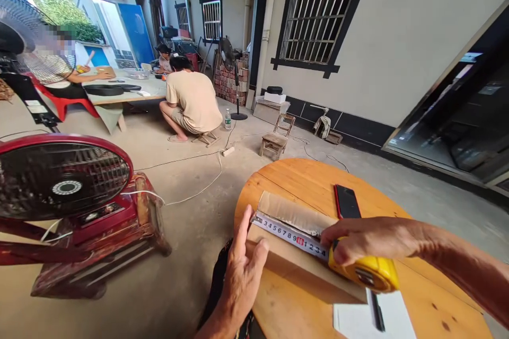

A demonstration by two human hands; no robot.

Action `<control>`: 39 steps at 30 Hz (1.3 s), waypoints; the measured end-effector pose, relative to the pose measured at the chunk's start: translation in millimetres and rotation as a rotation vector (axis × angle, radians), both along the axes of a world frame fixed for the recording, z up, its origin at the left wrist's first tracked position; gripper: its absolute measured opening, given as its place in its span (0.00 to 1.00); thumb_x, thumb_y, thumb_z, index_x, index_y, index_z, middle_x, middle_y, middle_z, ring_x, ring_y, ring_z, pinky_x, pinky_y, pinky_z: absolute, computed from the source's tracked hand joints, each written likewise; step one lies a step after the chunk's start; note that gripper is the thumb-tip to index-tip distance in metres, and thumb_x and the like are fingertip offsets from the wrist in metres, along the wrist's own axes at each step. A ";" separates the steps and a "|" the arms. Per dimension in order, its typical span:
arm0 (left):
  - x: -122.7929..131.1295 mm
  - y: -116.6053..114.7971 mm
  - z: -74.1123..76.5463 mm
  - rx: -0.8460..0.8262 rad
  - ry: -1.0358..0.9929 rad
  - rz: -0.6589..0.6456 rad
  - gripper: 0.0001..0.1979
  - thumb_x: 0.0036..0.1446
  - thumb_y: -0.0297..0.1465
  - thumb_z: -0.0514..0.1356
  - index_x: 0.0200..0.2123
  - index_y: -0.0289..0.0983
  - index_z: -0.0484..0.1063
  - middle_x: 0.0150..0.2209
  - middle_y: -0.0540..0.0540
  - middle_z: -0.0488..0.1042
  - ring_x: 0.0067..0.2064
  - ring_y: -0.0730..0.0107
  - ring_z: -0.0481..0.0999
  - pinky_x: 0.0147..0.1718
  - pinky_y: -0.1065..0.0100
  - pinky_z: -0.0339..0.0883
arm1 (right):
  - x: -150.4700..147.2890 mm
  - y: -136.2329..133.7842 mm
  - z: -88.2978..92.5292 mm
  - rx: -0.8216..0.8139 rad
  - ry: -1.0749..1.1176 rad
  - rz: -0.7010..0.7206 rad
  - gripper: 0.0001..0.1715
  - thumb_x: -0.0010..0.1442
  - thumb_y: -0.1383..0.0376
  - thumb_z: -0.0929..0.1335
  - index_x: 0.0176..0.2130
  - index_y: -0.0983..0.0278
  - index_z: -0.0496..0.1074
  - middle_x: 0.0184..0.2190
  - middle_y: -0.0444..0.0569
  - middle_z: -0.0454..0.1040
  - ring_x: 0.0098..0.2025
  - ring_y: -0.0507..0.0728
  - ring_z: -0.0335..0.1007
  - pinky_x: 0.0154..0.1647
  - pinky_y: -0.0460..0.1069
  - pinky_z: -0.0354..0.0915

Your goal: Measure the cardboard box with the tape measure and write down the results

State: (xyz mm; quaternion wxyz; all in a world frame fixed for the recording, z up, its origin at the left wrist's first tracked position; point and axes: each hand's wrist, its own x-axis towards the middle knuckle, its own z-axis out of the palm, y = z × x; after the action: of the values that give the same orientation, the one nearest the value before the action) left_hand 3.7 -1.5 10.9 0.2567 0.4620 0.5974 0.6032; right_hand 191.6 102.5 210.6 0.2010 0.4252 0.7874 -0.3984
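Observation:
A small brown cardboard box [302,270] lies on the round wooden table [290,310], its flap raised along the far side. Across its top edge stretches the metal blade of a yellow tape measure [379,274], numbers facing up. My right hand [369,238] is closed around the tape measure's case at the box's right end. At the left end, my left hand [240,275] grips the box, thumb on the near side and index finger by the blade's tip. White paper [352,320] and a black pen [377,311] lie partly under the box's right end.
A phone [347,202] rests behind the box. A red fan [66,185] stands on a wooden chair to the left. Cables [194,196] cross the floor near a small wooden chair [274,140]. One person [193,92] squats at a farther table [147,85]; others are around it.

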 end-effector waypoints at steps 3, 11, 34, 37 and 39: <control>0.5 1.4 0.0 0.023 0.053 -0.003 0.22 0.65 0.35 0.51 0.62 0.47 0.66 0.67 0.51 0.61 0.67 0.62 0.61 0.63 0.62 0.59 | 2.5 4.4 -8.0 -0.057 -0.050 -0.039 0.23 0.49 0.55 0.67 0.40 0.63 0.79 0.34 0.48 0.74 0.40 0.61 0.69 0.38 0.50 0.66; -3.3 4.6 -4.5 -0.028 0.084 0.013 0.21 0.63 0.41 0.54 0.57 0.44 0.71 0.61 0.48 0.70 0.63 0.60 0.67 0.58 0.64 0.64 | 63.1 3.6 -10.1 -0.117 0.034 -0.180 0.21 0.50 0.58 0.70 0.44 0.60 0.80 0.34 0.45 0.76 0.36 0.56 0.70 0.34 0.46 0.64; -1.0 -1.0 2.3 -0.005 0.122 0.046 0.21 0.64 0.43 0.54 0.58 0.46 0.71 0.67 0.49 0.61 0.66 0.59 0.62 0.62 0.63 0.60 | 136.8 -27.9 -26.5 -0.098 0.242 -0.476 0.26 0.47 0.58 0.72 0.47 0.61 0.78 0.42 0.50 0.76 0.42 0.59 0.72 0.40 0.49 0.68; -10.5 -3.5 -0.3 0.018 0.208 -0.105 0.20 0.62 0.41 0.57 0.56 0.47 0.72 0.66 0.48 0.62 0.66 0.57 0.62 0.62 0.60 0.61 | 130.7 -70.5 -56.8 -0.375 0.536 -0.650 0.30 0.50 0.47 0.69 0.46 0.64 0.74 0.33 0.50 0.75 0.31 0.58 0.74 0.34 0.52 0.71; -13.9 -4.8 -0.5 0.031 0.302 -0.123 0.22 0.60 0.39 0.59 0.58 0.47 0.70 0.65 0.48 0.63 0.66 0.55 0.62 0.63 0.56 0.59 | 117.7 -100.8 -85.2 -0.423 0.624 -0.802 0.32 0.50 0.42 0.69 0.45 0.61 0.74 0.28 0.47 0.73 0.29 0.58 0.74 0.30 0.52 0.72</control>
State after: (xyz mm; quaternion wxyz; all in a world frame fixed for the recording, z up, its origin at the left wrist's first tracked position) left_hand -10.1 -6.3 10.5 0.1933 0.5870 0.5904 0.5190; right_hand 309.2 1.7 125.4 -0.1284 0.5040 0.4885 -0.7006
